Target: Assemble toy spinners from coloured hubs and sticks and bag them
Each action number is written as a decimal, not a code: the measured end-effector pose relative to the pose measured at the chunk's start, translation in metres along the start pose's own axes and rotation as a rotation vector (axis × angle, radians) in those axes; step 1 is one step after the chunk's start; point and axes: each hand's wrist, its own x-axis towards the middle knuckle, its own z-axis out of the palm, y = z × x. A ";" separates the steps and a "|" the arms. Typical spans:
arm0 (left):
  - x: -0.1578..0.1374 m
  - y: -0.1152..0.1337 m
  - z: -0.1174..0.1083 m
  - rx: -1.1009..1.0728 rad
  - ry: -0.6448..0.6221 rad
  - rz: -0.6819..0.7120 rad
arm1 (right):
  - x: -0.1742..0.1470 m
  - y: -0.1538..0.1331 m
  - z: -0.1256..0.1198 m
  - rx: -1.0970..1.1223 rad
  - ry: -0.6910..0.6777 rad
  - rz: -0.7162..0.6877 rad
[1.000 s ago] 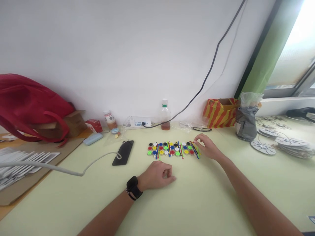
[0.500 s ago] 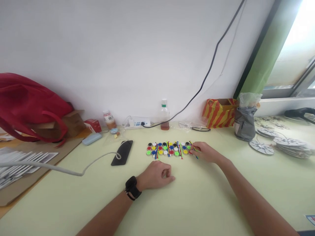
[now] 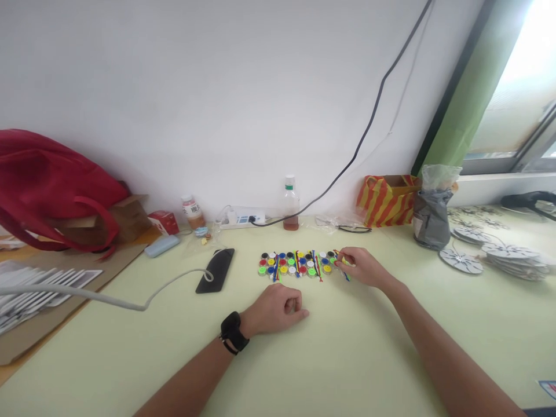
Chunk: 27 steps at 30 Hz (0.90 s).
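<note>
Several small round coloured pieces with clear rims point(image 3: 292, 270) lie in neat rows on the pale green table. Between groups of them run bundles of thin coloured strips point(image 3: 297, 263). At the right end of the rows is my right hand point(image 3: 360, 266), its thumb and fingers pinched together at the pieces. What sits between those fingertips is too small and covered to make out. A coloured strip bundle point(image 3: 347, 277) shows just below them. My left hand point(image 3: 275, 308) rests on the table in front of the rows, fingers curled in, no object visible in it.
A black phone-like slab point(image 3: 216, 270) with a grey cable point(image 3: 165, 293) lies left. Along the wall stand a bottle of reddish liquid point(image 3: 291, 205), a power strip point(image 3: 243, 217) and a striped bag point(image 3: 386, 201). Stacked white discs point(image 3: 512, 255) are at the right.
My right hand has shifted slightly left and up. A red round piece seen at its fingertips before no longer shows in the front row. The left hand has not moved.
</note>
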 end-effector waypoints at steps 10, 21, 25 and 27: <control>0.012 -0.014 0.008 -0.729 0.115 -0.134 | -0.015 -0.087 0.051 0.251 -0.066 -0.257; 0.016 -0.024 0.007 -0.795 0.256 -0.212 | -0.031 -0.077 0.075 0.378 0.049 -0.081; 0.015 -0.025 0.009 -0.811 0.208 -0.207 | -0.037 -0.065 0.078 0.340 0.063 -0.067; 0.014 -0.026 0.010 -0.819 0.178 -0.213 | -0.036 -0.063 0.074 0.311 0.100 -0.081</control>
